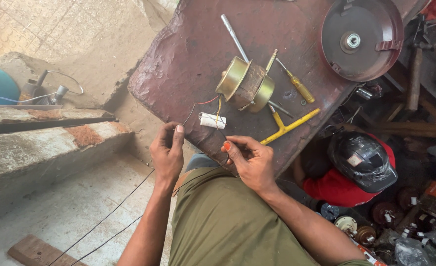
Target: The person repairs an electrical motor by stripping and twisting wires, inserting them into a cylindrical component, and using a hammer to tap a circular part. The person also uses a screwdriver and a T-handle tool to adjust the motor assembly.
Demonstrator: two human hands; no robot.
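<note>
Near the middle of the frame your left hand (168,150) pinches a thin black wire (129,194) to keep it tight, your right hand (251,160) pinches its other end, just below the small white capacitor (212,120) and round motor (246,84) above.

A: What was in my hands?
B: Thin black wire (186,118), pinched in my left hand (168,152); it trailed down to the floor. My right hand (250,160) pinched the lead beside the small white capacitor (212,120), which lay flat on the table edge.
</note>
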